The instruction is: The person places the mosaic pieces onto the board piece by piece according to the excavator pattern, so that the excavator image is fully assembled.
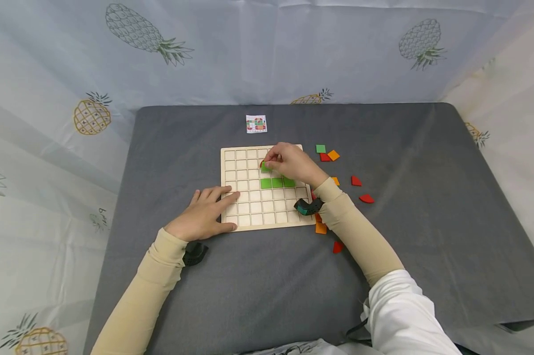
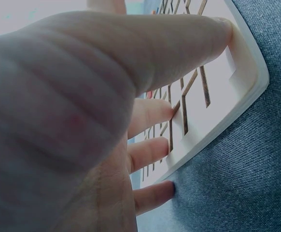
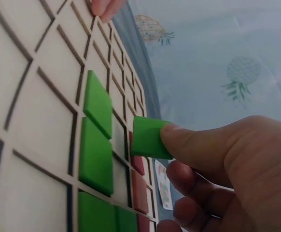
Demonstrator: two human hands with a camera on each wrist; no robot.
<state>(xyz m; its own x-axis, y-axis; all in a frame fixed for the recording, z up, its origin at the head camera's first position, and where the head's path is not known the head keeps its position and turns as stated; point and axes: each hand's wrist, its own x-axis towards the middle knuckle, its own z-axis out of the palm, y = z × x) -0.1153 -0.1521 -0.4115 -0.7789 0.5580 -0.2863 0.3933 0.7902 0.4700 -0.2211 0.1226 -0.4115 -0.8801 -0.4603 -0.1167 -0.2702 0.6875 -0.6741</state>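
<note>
A light wooden grid board (image 1: 242,197) lies on the grey table. My right hand (image 1: 295,162) pinches a green square tile (image 3: 150,137) between thumb and fingers, over the board's far part. In the right wrist view the tile is tilted in front of a red piece (image 3: 137,162) set in the grid. A row of green tiles (image 1: 277,183) fills cells nearer to me. My left hand (image 1: 204,209) rests with spread fingers on the board's left edge. Its thumb (image 2: 193,41) lies across the near corner in the left wrist view. My right hand hides part of the far cells.
A small printed pattern card (image 1: 256,124) lies beyond the board. Right of it are loose pieces: a green square (image 1: 321,148), an orange square (image 1: 334,155), and several red pieces, including a quarter-round one (image 1: 366,198). More orange pieces (image 1: 321,228) lie beside my right forearm.
</note>
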